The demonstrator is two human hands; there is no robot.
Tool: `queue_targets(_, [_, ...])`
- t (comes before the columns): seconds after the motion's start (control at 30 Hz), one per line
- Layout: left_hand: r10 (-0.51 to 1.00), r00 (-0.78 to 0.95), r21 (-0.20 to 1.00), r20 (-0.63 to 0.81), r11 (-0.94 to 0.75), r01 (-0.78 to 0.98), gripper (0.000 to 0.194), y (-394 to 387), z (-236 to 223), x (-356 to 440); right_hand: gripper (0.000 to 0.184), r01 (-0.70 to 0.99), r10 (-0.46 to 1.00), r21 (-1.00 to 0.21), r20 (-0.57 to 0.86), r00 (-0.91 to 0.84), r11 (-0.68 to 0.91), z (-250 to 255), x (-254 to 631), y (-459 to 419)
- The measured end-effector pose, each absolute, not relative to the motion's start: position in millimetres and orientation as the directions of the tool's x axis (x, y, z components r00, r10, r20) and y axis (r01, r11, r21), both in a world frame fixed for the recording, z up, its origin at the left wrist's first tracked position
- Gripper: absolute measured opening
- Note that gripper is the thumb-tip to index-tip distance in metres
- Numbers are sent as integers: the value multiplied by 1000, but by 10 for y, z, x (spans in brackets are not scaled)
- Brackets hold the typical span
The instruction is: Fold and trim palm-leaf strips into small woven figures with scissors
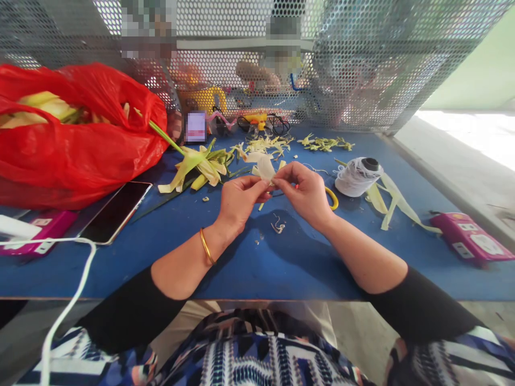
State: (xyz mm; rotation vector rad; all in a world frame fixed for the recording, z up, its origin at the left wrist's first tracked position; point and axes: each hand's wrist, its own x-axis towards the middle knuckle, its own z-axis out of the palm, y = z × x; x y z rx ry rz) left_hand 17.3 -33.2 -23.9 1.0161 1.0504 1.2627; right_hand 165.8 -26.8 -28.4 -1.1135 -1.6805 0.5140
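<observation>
My left hand [237,203] and my right hand [306,195] meet above the middle of the blue table, both pinching the lower end of a pale, thin piece of corn husk [263,166]. The husk stands up between the fingertips and fans out toward the far side. Just behind my right hand shows a yellow ring-shaped handle [333,199], the rest of it hidden. Left of the hands lies a bunch of yellow-green husks [199,166]. To the right, a spool of white thread [356,179] lies tilted near some pale husk strips [396,198].
At left, a red plastic bag [120,145] holds more husks, with a phone [116,214] and a purple box [48,230] in front. Another purple box [470,236] lies at right. Small husk pieces [325,143] lie before the perforated metal screen [362,80].
</observation>
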Motion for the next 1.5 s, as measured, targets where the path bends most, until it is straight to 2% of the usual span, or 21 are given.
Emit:
queue_targets(0.17, [999,6,984,-35,36,-175,12,-329,-221,179,6,406,851,-763,519,-80,503,-295,1660,-263])
queue_targets(0.4, [979,84,924,-186,203,-325,15,-292,-197,138,4,439,805,-694,579,-131,571,-273,1683,-252])
queue_targets(0.5, [975,87,911,-203,221,-349,14,-291,-206,141,6,432,797,-691,591,-125,580,-283,1679,-251])
queue_targets(0.8, [996,28,965,-86,91,-248,17,-324,-234,166,8,379,836,-760,545,-70,528,-282,1658,-276])
queue_targets(1.0, [1000,17,981,-20,23,-193,15,-330,-244,177,7,412,845,-755,528,-79,510,-263,1658,-280])
queue_targets(1.3, [978,123,925,-168,200,-323,14,-290,-245,132,6,442,809,-702,578,-103,558,-267,1660,-278])
queue_targets(1.5, [973,120,901,-197,228,-369,12,-295,-221,131,12,428,782,-683,615,-101,592,-258,1653,-289])
